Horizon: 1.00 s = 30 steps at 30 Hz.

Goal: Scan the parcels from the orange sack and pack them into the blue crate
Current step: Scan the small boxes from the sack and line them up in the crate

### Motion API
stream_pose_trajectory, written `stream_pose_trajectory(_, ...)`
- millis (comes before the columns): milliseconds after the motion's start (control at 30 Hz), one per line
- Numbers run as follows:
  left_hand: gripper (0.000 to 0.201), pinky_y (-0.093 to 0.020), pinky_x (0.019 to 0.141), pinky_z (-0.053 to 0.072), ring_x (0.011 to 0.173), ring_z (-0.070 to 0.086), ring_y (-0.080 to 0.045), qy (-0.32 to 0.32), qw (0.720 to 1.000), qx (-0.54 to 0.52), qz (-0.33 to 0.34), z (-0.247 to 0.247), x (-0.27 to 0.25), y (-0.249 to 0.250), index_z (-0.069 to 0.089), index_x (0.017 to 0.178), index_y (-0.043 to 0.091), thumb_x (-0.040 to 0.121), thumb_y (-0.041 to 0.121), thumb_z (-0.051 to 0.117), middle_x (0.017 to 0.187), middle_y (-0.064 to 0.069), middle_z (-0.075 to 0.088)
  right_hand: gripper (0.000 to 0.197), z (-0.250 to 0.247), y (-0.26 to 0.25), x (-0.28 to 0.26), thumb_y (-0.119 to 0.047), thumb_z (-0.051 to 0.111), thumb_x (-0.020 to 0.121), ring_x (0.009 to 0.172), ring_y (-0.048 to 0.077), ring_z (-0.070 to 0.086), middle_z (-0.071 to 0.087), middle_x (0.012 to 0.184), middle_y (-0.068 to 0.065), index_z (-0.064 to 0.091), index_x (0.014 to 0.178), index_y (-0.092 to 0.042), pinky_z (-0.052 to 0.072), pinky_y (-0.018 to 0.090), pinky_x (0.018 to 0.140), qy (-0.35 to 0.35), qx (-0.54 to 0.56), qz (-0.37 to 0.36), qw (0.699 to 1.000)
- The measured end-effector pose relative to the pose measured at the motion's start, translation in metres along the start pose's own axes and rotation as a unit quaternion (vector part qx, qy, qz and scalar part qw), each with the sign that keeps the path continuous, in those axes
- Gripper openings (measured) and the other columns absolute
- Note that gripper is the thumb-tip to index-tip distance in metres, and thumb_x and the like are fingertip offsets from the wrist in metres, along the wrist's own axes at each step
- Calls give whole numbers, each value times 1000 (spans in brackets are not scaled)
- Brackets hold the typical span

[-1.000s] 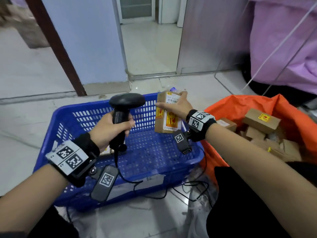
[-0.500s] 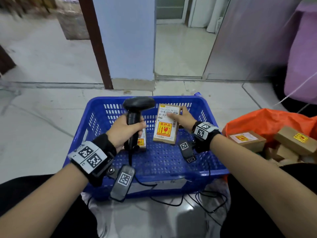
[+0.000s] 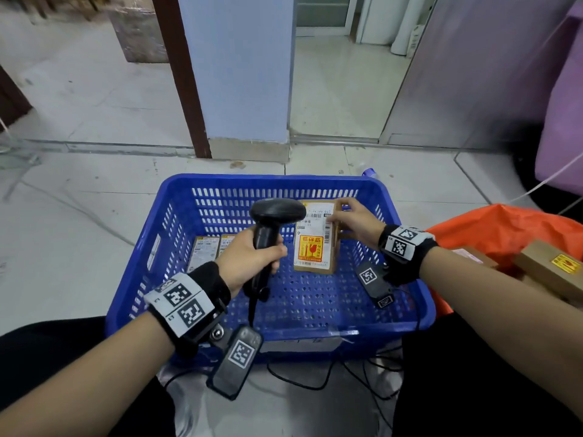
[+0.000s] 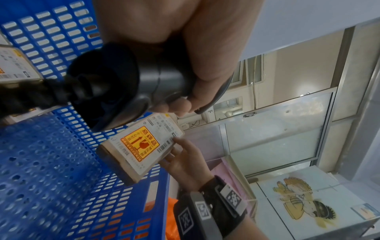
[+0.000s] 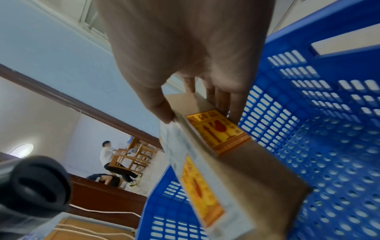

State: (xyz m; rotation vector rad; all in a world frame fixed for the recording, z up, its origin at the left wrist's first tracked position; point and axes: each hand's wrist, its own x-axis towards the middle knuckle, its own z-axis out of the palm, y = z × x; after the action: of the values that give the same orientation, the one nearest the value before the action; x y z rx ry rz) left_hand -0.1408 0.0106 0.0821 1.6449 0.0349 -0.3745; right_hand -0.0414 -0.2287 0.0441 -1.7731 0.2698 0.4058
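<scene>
A blue crate [image 3: 407, 323] stands on the floor in front of me. My right hand [image 3: 353, 217] pinches the top end of a brown parcel [image 3: 315, 244] with a white label and yellow fragile sticker, holding it tilted inside the crate. The wrist view shows the thumb and fingers on opposite faces of the parcel [image 5: 236, 162]. My left hand [image 3: 249, 258] grips the handle of a black barcode scanner [image 3: 277, 212], its head just left of the parcel. Two labelled parcels [image 3: 206, 250] lie at the crate's left wall. The orange sack [image 3: 504, 234] with more brown parcels [image 3: 552, 268] is at the right.
Black cables [image 3: 362, 373] trail on the floor before the crate. A blue pillar [image 3: 239, 74] and brown door frame [image 3: 183, 74] stand behind it. A purple cover [image 3: 561, 115] hangs at the far right. Pale tiled floor lies to the left.
My right hand has carried the parcel from above the crate's right side down into the crate. The head view has swung left, so the sack sits at the right edge.
</scene>
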Motion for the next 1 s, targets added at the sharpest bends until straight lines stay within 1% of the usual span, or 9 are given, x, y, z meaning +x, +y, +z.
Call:
stream_pose_trajectory(100,11,-29,61,49,54,54,-12,-2,1000,10,-5,3,2,-2,57,91,8,86,3,65,68,0,54,47,9,-3,10,-6,65,88,104,33,67,65,117,20,43,128,-15,55,48,92,-2,-13,-18,1000)
stream_pose_trajectory(167,11,-30,62,48,54,53,-13,8,1000,2,-12,2,5,-2,56,90,9,87,2,64,66,-1,54,44,16,-2,15,-7,69,84,104,31,67,67,115,18,46,121,-16,54,47,94,5,-24,-30,999)
stream_pose_trajectory(267,10,-30,62,48,55,53,-14,24,999,3,-20,0,7,-1,56,89,9,87,3,64,64,-2,55,45,23,1,18,-4,70,83,104,30,67,66,116,18,45,118,-16,56,43,91,-2,-30,-30,999)
stream_pose_trajectory(433,10,-24,56,49,51,53,-10,49,998,7,-37,-3,8,-7,55,93,7,87,3,63,64,-3,53,45,24,2,20,-1,70,82,105,31,66,64,117,20,45,118,-13,57,44,89,-3,-34,-27,999)
stream_pose_trajectory(567,9,-30,63,49,54,54,-13,42,998,27,-43,-6,6,-11,56,88,8,87,3,63,65,-4,54,45,25,3,22,-1,69,83,104,31,66,64,117,20,45,119,-12,57,46,89,-3,-39,-23,999)
stream_pose_trajectory(633,9,-31,65,50,56,54,-14,37,998,31,-46,-6,3,-11,56,87,8,87,2,63,67,-4,54,44,27,2,22,-1,69,83,104,31,66,64,117,19,46,118,-13,57,45,89,-1,-44,-23,999)
stream_pose_trajectory(733,9,-31,65,50,56,54,-14,34,998,32,-53,-6,1,-11,56,86,9,87,3,63,66,-4,55,42,28,2,23,-1,70,83,104,30,67,65,116,19,46,115,-14,57,43,89,-2,-48,-23,999)
stream_pose_trajectory(867,10,-31,66,49,58,54,-14,24,998,25,-56,-6,-1,-11,56,85,10,88,2,61,68,-5,55,41,30,2,23,-3,69,84,105,29,66,65,116,18,46,115,-13,58,41,88,-12,-57,-22,998)
stream_pose_trajectory(1000,12,-27,63,50,57,54,-13,27,998,23,-51,-7,-2,-9,55,85,10,88,1,61,70,-5,55,42,32,6,27,-2,71,82,104,30,67,65,116,18,46,113,-15,58,43,88,-10,-54,-20,998)
